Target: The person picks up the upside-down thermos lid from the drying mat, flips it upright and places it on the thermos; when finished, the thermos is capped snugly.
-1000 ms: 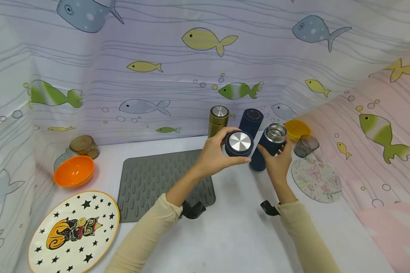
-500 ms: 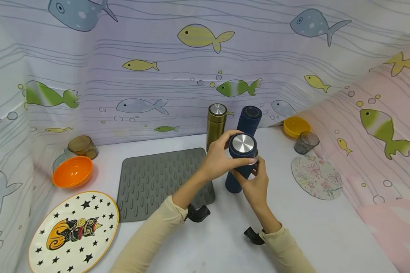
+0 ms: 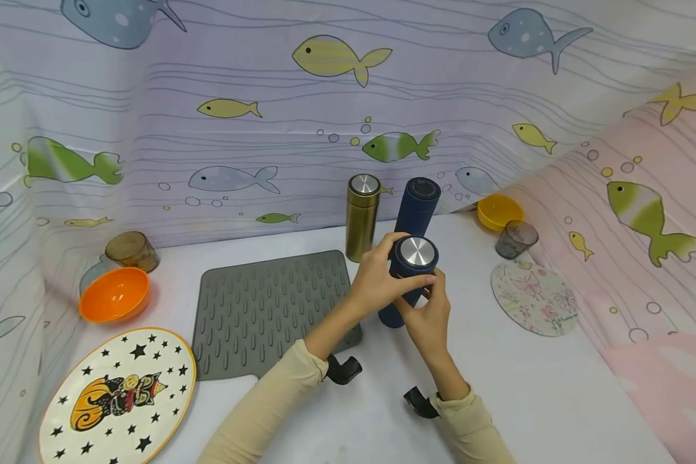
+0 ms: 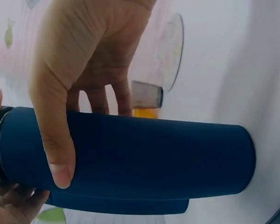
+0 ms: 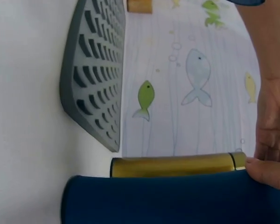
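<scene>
A dark blue vacuum flask stands on the white table, its base touching the surface. Its cap, with a shiny metal top, sits on its mouth; whether it is screwed down cannot be seen. My left hand grips the cap, thumb in front and fingers behind. Lower down, my right hand holds the flask's body, and its thumb lies across the body in the left wrist view. Close behind stand a second blue flask and a gold flask, both capped.
A grey ridged mat lies left of the flask. Further left are an orange bowl, a brown glass and a cat-patterned plate. On the right are a yellow bowl, a grey glass and a floral round mat.
My right hand has brought the uncovered flask leftward under the cap in my left hand. The cap now covers its steel mouth, and both hands are slightly lower.
</scene>
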Motion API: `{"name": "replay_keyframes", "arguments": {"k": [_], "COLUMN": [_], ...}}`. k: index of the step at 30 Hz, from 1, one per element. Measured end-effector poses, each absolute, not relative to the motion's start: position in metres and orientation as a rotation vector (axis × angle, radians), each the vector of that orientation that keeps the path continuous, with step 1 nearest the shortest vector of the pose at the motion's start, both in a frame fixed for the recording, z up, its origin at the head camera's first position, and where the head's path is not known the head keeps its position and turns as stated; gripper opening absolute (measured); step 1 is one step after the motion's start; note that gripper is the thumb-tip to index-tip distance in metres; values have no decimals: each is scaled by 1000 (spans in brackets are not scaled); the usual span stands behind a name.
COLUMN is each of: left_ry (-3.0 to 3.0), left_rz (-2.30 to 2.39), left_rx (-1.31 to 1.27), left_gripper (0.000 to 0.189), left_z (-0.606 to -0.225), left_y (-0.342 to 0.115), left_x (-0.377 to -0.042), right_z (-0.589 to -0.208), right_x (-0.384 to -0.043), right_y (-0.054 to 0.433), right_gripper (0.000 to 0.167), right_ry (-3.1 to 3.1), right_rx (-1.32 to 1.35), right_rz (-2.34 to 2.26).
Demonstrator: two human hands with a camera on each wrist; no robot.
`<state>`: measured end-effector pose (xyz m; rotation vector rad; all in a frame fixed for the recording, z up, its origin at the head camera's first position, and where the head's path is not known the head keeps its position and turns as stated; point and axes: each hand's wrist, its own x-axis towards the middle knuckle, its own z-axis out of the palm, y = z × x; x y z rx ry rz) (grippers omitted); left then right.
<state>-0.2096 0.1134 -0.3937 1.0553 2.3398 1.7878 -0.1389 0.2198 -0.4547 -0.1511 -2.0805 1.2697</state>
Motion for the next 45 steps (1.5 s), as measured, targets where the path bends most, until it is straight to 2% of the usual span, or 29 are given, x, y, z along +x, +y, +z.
{"name": "replay_keyframes", "arguments": {"k": [5,9,11,13,16,18,21,28,31,36,39,45], "left_ry": [2678,2468,2266,2131,2119,2092,1949,1977,1918,1975,1926,2021], "left_rz": [1629,1635,1663,1683,1687,1731,1836,1851,1871,1845,1866,1832], "left_rx": [1029,1090,1103,1081,1075,1084,1120,1153,1185,1176,1171,1160], "left_gripper": [69,69,74,88,100,97,78,84,76,83,76,85], "left_z": [-390,-389,-390,-391,-395,-397,-402,-404,-403,-403,-403,-402], "left_y": [119,116,111,108,110,112,115,118,118,118,119,117], "left_x": [-205,-214,-222,-226,-227,-226,-227,-227,-227,-226,-225,-226], "right_z": [-456,-456,-456,-456,-457,-457,-456,-457,-457,-458,-457,-457], "right_x": [-140,-141,-141,-141,-141,-141,-141,-140,-139,-137,-137,-137], "right_y": [223,224,224,224,225,225,224,222,222,221,221,220], "right_gripper": [64,65,68,71,70,69,70,66,68,68,70,69], "right_ry": [-2075,-2089,-2097,-2102,-2098,-2097,-2107,-2110,-2111,-2107,-2110,-2108], "right_rx": [-115,-134,-148,-152,-151,-157,-171,-160,-161,-151,-159,-155], "right_rz": [1275,1278,1280,1290,1306,1306,1303,1305,1294,1305,1297,1302]}}
